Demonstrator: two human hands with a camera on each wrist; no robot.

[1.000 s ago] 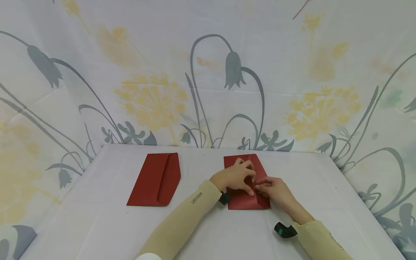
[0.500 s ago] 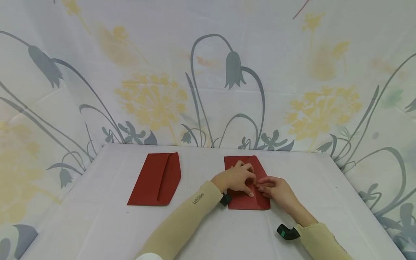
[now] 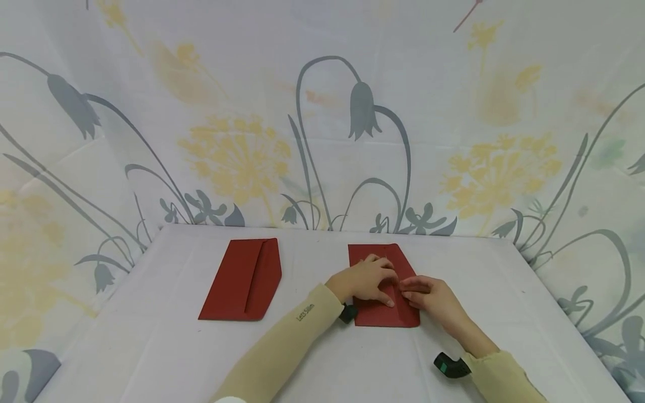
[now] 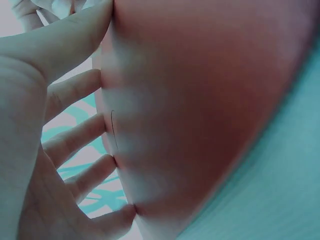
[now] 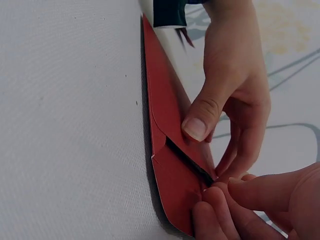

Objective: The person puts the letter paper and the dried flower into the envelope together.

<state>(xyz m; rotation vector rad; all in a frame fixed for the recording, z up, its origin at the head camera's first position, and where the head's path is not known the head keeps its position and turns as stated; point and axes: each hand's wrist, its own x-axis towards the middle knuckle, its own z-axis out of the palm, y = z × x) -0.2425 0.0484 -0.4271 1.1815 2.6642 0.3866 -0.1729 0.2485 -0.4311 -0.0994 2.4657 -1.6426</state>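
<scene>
A red envelope (image 3: 378,317) lies on the white table with its pointed flap to the right. My left hand (image 3: 365,279) is over its middle, the fingers spread and arched. In the left wrist view the fingertips (image 4: 111,160) of that hand press against the red paper. From the right, my right hand (image 3: 432,298) pinches at the pocket edge with thumb and fingers. The right wrist view shows the pocket standing slightly apart as a dark slit (image 5: 190,161), its end hidden by the right fingers (image 5: 212,212). The left thumb (image 5: 197,125) rests on the envelope's front panel.
A second red envelope (image 3: 229,285) lies on the left of the table, its flap unfolded to the right. Black wrist cameras (image 3: 450,366) sit on both wrists. A flower-printed cloth (image 3: 322,140) hangs behind and beside the white table (image 3: 312,369).
My right hand has drawn slightly to the right along the envelope's pocket edge. My left hand stays over the envelope, barely shifted. The other envelope has not moved.
</scene>
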